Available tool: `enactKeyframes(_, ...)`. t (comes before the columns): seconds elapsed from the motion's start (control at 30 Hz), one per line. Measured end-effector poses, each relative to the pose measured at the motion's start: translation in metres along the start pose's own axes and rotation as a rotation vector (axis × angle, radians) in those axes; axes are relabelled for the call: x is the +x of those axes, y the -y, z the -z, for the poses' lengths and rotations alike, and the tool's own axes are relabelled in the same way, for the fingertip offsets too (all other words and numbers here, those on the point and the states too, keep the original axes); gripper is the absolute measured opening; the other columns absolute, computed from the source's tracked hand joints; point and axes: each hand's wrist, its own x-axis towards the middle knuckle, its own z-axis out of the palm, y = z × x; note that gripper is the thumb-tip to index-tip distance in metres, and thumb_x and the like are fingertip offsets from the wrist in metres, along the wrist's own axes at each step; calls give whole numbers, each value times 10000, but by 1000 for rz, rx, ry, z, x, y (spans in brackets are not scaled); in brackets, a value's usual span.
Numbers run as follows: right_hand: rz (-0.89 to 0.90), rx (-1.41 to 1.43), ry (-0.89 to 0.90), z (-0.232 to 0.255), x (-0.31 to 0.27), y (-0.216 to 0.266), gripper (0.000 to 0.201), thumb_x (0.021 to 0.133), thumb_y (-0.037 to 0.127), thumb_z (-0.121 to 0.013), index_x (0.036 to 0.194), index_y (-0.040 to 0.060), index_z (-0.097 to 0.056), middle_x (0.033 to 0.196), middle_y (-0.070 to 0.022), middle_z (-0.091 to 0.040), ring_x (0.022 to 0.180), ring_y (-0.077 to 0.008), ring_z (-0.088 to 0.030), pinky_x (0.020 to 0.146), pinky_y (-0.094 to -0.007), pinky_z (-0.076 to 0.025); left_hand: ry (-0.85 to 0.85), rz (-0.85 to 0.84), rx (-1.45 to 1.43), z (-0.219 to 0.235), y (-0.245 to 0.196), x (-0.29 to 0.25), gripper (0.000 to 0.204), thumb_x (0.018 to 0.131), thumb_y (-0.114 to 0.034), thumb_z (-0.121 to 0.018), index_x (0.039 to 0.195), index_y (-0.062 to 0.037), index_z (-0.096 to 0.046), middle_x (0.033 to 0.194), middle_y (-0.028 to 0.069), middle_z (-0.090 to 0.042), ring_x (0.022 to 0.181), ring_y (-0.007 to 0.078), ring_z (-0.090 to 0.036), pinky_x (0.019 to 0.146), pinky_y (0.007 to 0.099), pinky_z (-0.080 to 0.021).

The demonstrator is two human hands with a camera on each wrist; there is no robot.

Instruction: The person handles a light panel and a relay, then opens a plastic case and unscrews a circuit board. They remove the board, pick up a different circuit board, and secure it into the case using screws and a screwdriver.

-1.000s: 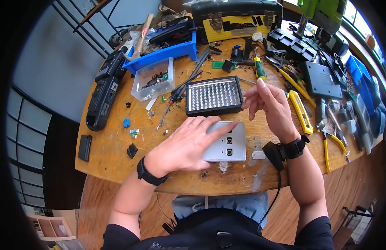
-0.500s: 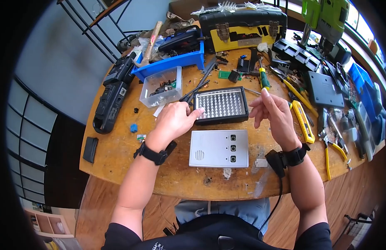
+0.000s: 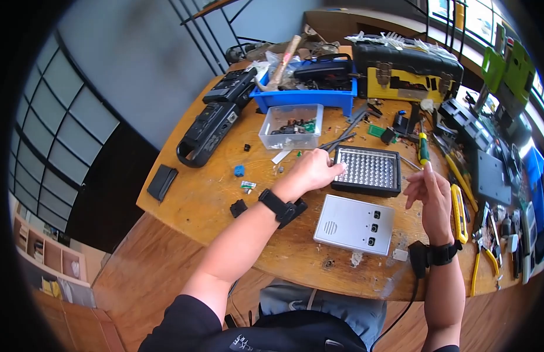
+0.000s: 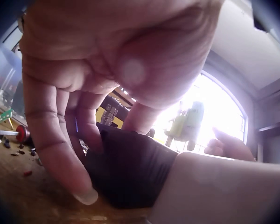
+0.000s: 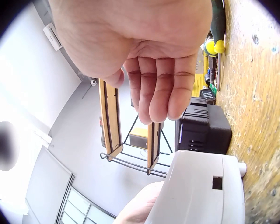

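A black-framed LED light panel (image 3: 370, 169) lies on the wooden table, its rows of small clear LEDs facing up. My left hand (image 3: 312, 171) grips its left edge, thumb on the top rim. In the left wrist view the fingers (image 4: 60, 149) bend down along the black housing (image 4: 130, 168). Closer to me lies a flat light-grey box (image 3: 351, 226) with a round speaker grille and three black square buttons. My right hand (image 3: 433, 199) hovers right of the panel with fingers loosely bent; the right wrist view shows nothing in its palm.
A clear bin (image 3: 290, 141) of small parts and a blue tray (image 3: 304, 101) with a hammer stand behind. To the right are a green-yellow screwdriver (image 3: 423, 148), a yellow cutter knife (image 3: 458, 214) and yellow-handled pliers (image 3: 486, 261). A black-yellow toolbox (image 3: 407, 70) stands at the back.
My left hand has left the grey box and moved up to the LED panel's left edge. The right hand keeps its place beside the panel. The head view has turned to the left.
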Motion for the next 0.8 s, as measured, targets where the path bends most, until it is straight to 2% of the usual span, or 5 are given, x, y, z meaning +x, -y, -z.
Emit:
enactKeyframes(0.3, 19, -8, -5, -1, 0, -1, 463, 1021, 366, -440, 832, -11, -632, 640, -96, -627, 481, -122, -571, 461, -208, -435, -202, -206, -138, -19, 16, 11, 353, 840, -262, -657, 659, 20, -547, 658, 151, -597, 615, 239, -606, 598, 389, -464)
enactKeyframes(0.47, 6, -11, 7, 0, 0, 0, 463, 1020, 368, -441, 851, -18, -632, 653, -95, -632, 489, -126, -582, 469, -213, -453, -115, -170, -243, -14, 12, 8, 288, 867, -148, -643, 663, 7, -512, 662, 101, -591, 561, 146, -609, 463, 303, -499)
enactKeyframes(0.53, -2, 5, 13, 0, 0, -1, 465, 1019, 370, -443, 851, -20, -632, 657, -96, -634, 492, -128, -585, 471, -215, -459, -64, -81, -542, -12, 9, 3, 236, 881, -103, -634, 715, 9, -509, 698, 73, -583, 587, 143, -623, 452, 288, -556)
enactKeyframes(0.73, -18, 16, 27, 3, 0, -1, 477, 1017, 378, -443, 853, -25, -638, 669, -97, -639, 492, -134, -587, 482, -215, -455, -139, -139, -700, -14, 18, 0, 194, 851, -69, -656, 734, -8, -514, 697, 49, -577, 586, 120, -595, 444, 287, -552)
enactKeyframes(0.8, -16, 17, 27, 2, 1, -2, 478, 1016, 381, -446, 853, -25, -638, 667, -97, -637, 491, -137, -587, 478, -217, -455, -133, -109, -972, -7, 19, -6, 182, 872, -57, -651, 766, -14, -509, 739, 36, -558, 643, 125, -606, 477, 318, -590)
